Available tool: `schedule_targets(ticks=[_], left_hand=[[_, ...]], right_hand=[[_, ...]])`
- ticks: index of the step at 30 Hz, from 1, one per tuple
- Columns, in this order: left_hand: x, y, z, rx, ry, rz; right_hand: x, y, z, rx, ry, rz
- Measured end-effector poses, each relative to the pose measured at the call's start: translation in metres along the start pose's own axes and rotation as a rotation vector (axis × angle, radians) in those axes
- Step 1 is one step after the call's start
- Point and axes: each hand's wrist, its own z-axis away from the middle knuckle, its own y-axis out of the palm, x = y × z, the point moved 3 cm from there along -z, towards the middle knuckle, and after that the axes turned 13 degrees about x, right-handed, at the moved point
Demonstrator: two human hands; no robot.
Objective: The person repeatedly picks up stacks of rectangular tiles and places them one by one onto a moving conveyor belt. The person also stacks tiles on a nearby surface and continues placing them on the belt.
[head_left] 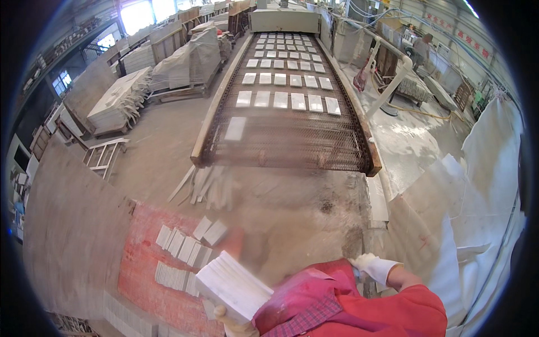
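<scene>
My left hand [231, 322], in a pale glove, grips a stack of white tiles [233, 285] from its lower end, close against my pink apron [314, 281]. The tiles lie face to face and tilt up to the left. My right hand [364, 262], in a whitish glove with a white cuff, is at the right edge of the apron; its fingers are too small and blurred to read. To the left of the held stack, several rows of similar tiles [185, 247] rest on a red surface [143, 247].
Ahead, a mesh conveyor belt [292, 140] carries rows of white tiles [279, 100] between side rails. Thin offcut strips [210, 188] lie before its left corner. Wrapped pallets [188, 62] stand left; a white sheet [483, 168] hangs right. Another person [421, 49] stands far right.
</scene>
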Motion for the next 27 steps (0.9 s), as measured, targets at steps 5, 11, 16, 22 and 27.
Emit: schedule_targets(ticks=[5, 11, 16, 22, 27], left_hand=[[0.000, 0.028, -0.061, 0.012, -0.318, 0.304], [0.023, 0.034, -0.144, 0.068, -0.398, 0.400], [0.024, 0.066, -0.224, 0.131, -0.321, 0.514], [0.035, 0.068, -0.271, 0.092, -0.371, 0.554], [0.054, 0.069, -0.284, 0.023, -0.397, 0.512]], right_hand=[[-0.027, -0.068, 0.009, -0.120, 0.091, -0.211], [-0.038, -0.141, 0.029, -0.505, 0.074, -0.786], [-0.029, -0.217, 0.051, -0.751, -0.227, -1.297], [0.007, -0.324, 0.048, -0.765, -0.658, -1.656], [0.039, -0.422, 0.024, -0.695, -0.792, -1.759]])
